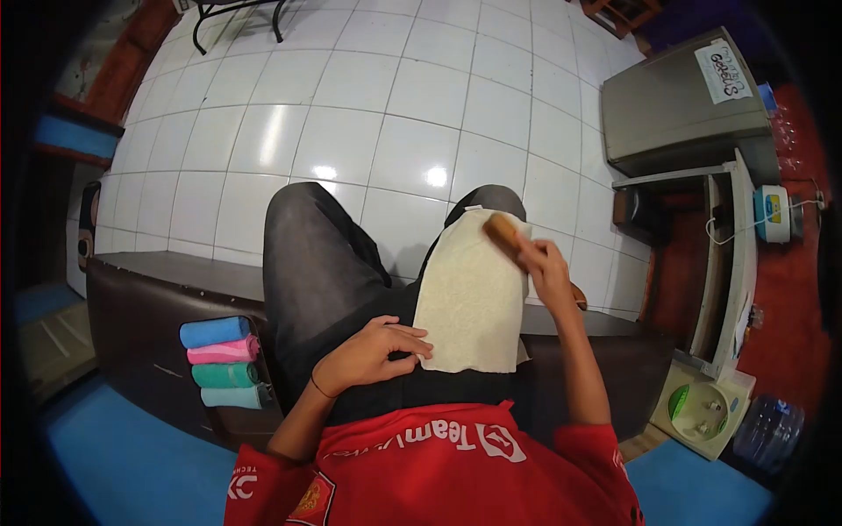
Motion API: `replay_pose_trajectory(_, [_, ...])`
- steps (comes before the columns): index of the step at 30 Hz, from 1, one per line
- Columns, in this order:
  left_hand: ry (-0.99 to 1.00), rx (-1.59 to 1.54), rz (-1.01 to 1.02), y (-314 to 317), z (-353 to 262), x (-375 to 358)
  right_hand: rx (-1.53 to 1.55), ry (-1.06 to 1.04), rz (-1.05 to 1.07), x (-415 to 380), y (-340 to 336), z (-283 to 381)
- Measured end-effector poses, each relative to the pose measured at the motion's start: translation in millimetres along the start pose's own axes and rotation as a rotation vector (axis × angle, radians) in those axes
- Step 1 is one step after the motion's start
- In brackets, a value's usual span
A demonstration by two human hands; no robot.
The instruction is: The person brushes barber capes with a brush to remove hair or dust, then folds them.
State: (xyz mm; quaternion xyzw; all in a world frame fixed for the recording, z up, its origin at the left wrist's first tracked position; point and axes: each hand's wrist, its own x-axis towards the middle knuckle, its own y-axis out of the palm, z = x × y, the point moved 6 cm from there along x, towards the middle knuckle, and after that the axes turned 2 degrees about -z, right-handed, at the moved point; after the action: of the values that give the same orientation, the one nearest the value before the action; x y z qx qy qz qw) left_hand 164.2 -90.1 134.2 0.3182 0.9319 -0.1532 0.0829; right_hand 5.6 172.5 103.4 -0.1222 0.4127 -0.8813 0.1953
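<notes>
A cream cloth (469, 298) lies spread over the thigh on the right side of the view. My right hand (545, 267) is closed on a brown wooden brush (503, 231), held at the cloth's upper right part; the brush is slightly blurred. My left hand (379, 353) rests at the cloth's lower left edge, its fingertips touching the corner, fingers loosely bent and apart, holding nothing.
Rolled cloths in blue, pink, green and light teal (230, 362) sit on a dark tray at the left on the brown bench (167, 324). A grey cabinet (675, 105) and a shelf (741, 263) stand at the right. White floor tiles (351, 79) lie ahead.
</notes>
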Motion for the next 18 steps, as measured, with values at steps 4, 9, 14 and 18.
replay_pose_trajectory(4, [0.043, 0.065, -0.086, -3.9, -13.1, -0.3, -0.156, 0.182, -0.230, 27.1, 7.6, -92.8])
replay_pose_trajectory(9, [0.051, -0.077, -0.308, -18.5, -21.1, -0.1, 0.781, 0.992, -0.110, -30.3, 13.6, -90.0])
replay_pose_trajectory(14, [0.211, -0.156, -0.554, -50.8, -34.3, 11.4, 1.166, 1.134, -0.200, -115.4, 19.3, -57.2])
replay_pose_trajectory(18, [0.250, -0.061, -0.520, -68.0, -39.5, -0.9, 0.924, 0.928, -0.343, -120.9, -17.0, -11.0])
